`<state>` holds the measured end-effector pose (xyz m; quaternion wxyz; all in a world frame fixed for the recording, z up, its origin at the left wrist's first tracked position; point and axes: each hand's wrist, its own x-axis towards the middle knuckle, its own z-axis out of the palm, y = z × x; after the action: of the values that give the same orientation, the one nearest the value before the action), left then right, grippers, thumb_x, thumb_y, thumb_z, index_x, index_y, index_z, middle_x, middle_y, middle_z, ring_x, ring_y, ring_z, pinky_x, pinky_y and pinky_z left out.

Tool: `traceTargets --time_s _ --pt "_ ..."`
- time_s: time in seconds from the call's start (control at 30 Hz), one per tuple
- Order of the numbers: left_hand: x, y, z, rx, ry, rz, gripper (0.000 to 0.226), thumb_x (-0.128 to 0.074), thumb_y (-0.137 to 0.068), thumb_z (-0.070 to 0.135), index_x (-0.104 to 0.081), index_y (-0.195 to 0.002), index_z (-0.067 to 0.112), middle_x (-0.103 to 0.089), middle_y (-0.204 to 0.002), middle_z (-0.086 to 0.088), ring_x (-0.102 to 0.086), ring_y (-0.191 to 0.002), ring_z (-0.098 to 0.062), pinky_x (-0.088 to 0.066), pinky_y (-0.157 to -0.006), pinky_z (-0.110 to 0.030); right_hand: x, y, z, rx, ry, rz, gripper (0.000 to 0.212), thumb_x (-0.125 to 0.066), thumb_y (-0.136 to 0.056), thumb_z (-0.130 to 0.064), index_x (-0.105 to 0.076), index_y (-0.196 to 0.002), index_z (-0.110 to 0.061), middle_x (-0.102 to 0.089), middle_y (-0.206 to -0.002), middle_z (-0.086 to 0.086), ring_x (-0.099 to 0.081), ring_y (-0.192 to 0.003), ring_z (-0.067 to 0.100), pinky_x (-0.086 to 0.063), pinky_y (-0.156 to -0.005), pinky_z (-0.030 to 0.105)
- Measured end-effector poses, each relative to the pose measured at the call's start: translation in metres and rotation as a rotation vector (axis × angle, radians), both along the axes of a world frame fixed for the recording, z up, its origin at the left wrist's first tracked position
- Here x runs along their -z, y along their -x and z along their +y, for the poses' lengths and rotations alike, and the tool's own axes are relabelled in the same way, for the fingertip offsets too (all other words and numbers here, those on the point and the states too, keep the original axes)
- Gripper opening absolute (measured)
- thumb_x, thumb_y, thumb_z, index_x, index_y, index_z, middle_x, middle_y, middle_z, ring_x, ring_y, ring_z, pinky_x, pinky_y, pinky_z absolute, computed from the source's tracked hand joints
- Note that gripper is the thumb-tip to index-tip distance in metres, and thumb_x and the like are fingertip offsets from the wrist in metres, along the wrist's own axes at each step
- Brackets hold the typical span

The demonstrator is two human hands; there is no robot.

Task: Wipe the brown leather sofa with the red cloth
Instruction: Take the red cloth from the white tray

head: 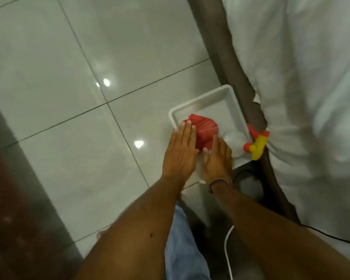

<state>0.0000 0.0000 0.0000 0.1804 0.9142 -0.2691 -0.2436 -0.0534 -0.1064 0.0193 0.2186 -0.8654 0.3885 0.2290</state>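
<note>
- Step in hand, as I judge it: fetching the red cloth [202, 132], with no wiping begun.
- The cloth lies bunched in a shallow white tray [202, 99] on the tiled floor [69, 77], right of centre.
- Left hand [180, 152] lies flat, fingers [187, 131] pressed together along the cloth's left edge; right hand [216, 158] rests at its near edge, fingers loosely together, gripping nothing.
- Also in the tray: a white bottle with a red-and-yellow spray head [256, 144], on its right side.
- Next: close the fingers on the cloth, lift it out and turn to the sofa, which I cannot identify here.

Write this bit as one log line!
stage: fetching cloth | left hand: on cloth | right hand: beside cloth | cloth: in tray | wiping: not begun
</note>
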Motion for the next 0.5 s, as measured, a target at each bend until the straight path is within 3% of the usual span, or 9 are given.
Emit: traceTargets --time_s 0.07,0.13,0.2,0.27,0.33,0.4,0.43,0.5 --pt "0.009 -0.020 -0.028 0.066 -0.054 0.140 0.083 -0.035 -0.109 0.052 0.000 -0.171 0.010 0.002 -0.181 -0.013 0.005 -0.168 -0.030 0.005 -0.135 -0.045 0.007 -0.007 -0.008 0.208 -0.059 -0.041 0.036 -0.051 -0.110 -0.027 -0.059 -0.142 -0.011 -0.058 -0.149 0.019 -0.060 -0.134 0.042 -0.050 -0.109 0.055" --pt "0.027 -0.043 -0.061 0.191 -0.140 0.172 0.090 -0.054 -0.106 0.045 -0.003 -0.171 0.010 -0.002 -0.181 -0.014 0.004 -0.168 -0.033 0.002 -0.136 -0.049 0.017 -0.014 -0.018 0.472 -0.137 -0.023 0.022 -0.054 -0.107 -0.022 -0.069 -0.120 -0.011 -0.065 -0.132 0.017 -0.067 -0.116 0.039 -0.055 -0.096 0.051" --pt "0.039 -0.055 -0.072 0.230 -0.249 0.173 0.101 -0.071 -0.097 0.042 -0.009 -0.170 0.011 -0.013 -0.179 -0.015 -0.004 -0.167 -0.036 -0.008 -0.137 -0.054 0.026 -0.024 -0.014 0.762 -0.273 0.013 0.023 -0.059 -0.105 -0.019 -0.072 -0.120 -0.008 -0.073 -0.127 0.016 -0.069 -0.110 0.035 -0.054 -0.092 0.042" --pt "0.045 -0.067 -0.073 0.273 -0.327 0.134 0.101 -0.079 -0.089 0.040 -0.020 -0.167 0.012 -0.031 -0.169 -0.015 -0.022 -0.162 -0.038 -0.020 -0.134 -0.055 0.038 -0.033 -0.010 1.045 -0.393 0.029 0.036 -0.070 -0.100 -0.023 -0.068 -0.130 -0.004 -0.077 -0.130 0.017 -0.074 -0.116 0.037 -0.058 -0.095 0.043" --pt "0.045 -0.075 -0.076 0.269 -0.323 0.104 0.089 -0.078 -0.089 0.036 -0.031 -0.161 0.014 -0.045 -0.156 -0.014 -0.039 -0.148 -0.037 -0.033 -0.126 -0.052 0.046 -0.043 -0.012 1.268 -0.555 -0.026 0.051 -0.073 -0.099 -0.024 -0.058 -0.143 -0.002 -0.072 -0.140 0.019 -0.072 -0.126 0.039 -0.061 -0.100 0.045" --pt "0.042 -0.079 -0.082 0.264 -0.321 0.123 0.073 -0.075 -0.092 0.034 -0.041 -0.155 0.017 -0.054 -0.145 -0.014 -0.049 -0.137 -0.036 -0.042 -0.116 -0.049 0.055 -0.048 -0.019 1.405 -0.719 -0.135 0.052 -0.065 -0.105 -0.015 -0.048 -0.152 0.001 -0.064 -0.150 0.022 -0.068 -0.135 0.041 -0.061 -0.094 0.040" --pt "0.041 -0.081 -0.084 0.249 -0.317 0.154 0.064 -0.074 -0.093 0.033 -0.048 -0.149 0.017 -0.057 -0.140 -0.013 -0.053 -0.130 -0.034 -0.046 -0.109 -0.047 0.060 -0.048 -0.022 1.462 -0.758 -0.178 0.049 -0.065 -0.105 -0.012 -0.051 -0.150 0.001 -0.065 -0.149 0.023 -0.069 -0.133 0.040 -0.063 -0.093 0.039" --pt "0.038 -0.087 -0.085 0.144 -0.257 0.274 0.041 -0.070 -0.097 0.031 -0.058 -0.133 0.015 -0.061 -0.123 -0.010 -0.061 -0.112 -0.031 -0.050 -0.090 -0.041 0.065 -0.040 -0.028 1.569 -0.753 -0.210 0.034 -0.075 -0.099 -0.019 -0.063 -0.127 -0.004 -0.075 -0.129 0.023 -0.076 -0.114 0.038 -0.063 -0.095 0.044"
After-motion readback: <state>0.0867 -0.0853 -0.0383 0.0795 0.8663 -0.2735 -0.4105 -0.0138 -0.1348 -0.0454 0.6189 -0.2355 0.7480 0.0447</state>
